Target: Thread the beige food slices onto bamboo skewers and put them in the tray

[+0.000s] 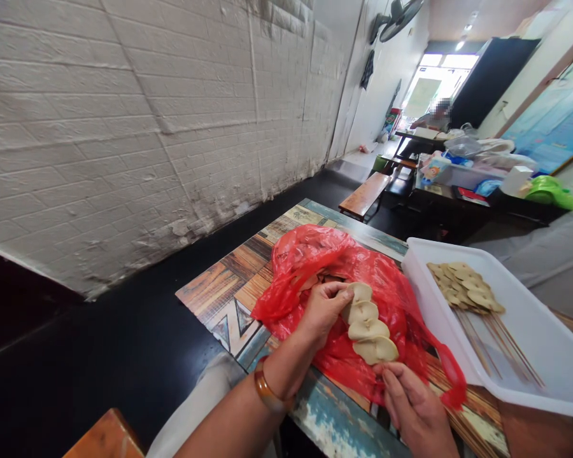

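Several thin, round, pale tan slices (368, 329) overlap in a row, threaded like a skewer, between my two hands. At the upper end, my left hand (325, 306) pinches the edge of the top slice with thumb and fingers. My right hand (413, 401) is closed at the lower end, just below the last slice; the stick there is mostly hidden by the fingers. Beneath both hands lies a crumpled red plastic bag (305, 254), its mouth open, with more contents only partly visible inside. Finished-looking skewers of similar slices (465, 287) lie stacked to the right.
A white plastic tray (530, 286) holds the stacked skewers, sticks toward me. Loose bamboo sticks (468, 432) lie by the table's near edge. The patterned wooden table (229, 273) stands near a white brick-patterned wall. Beyond are a bench (365, 194), a cluttered table and a seated person (434, 117).
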The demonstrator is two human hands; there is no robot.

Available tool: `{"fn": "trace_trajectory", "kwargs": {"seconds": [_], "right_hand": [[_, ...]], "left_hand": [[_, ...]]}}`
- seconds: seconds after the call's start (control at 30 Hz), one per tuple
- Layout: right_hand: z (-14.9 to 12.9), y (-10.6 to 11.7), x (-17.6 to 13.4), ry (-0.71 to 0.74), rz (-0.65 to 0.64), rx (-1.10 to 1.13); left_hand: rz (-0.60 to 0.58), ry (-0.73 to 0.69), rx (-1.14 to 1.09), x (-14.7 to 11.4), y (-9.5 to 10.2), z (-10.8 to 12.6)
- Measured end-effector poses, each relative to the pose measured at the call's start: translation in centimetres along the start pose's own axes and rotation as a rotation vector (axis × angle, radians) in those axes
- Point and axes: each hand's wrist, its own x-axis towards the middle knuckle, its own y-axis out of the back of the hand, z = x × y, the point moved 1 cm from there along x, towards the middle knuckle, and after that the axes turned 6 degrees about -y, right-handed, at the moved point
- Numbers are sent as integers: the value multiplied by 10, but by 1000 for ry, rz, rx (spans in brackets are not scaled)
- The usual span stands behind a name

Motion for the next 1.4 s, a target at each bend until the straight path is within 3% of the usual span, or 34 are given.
{"fn": "trace_trajectory", "kwargs": {"seconds": [0.37, 0.8, 0.97, 1.13, 1.2, 1.4], "right_hand": [[3, -2, 1, -22, -27, 77], [-7, 6, 5, -12, -95, 58], [-14, 4, 9, -35, -94, 211], [-17, 7, 10, -20, -117, 277], [-17, 10, 9, 15, -142, 270], [-16, 15, 1, 117, -253, 116]], "left_hand": [[-95, 39, -56, 4, 4, -7], [-90, 96, -66, 1, -1, -6], [-253, 202, -206, -8, -5, -5], [-397, 215, -171, -38, -14, -13], [-355, 197, -138, -47, -17, -17], [-21, 57, -40, -51, -15, -16]]}}
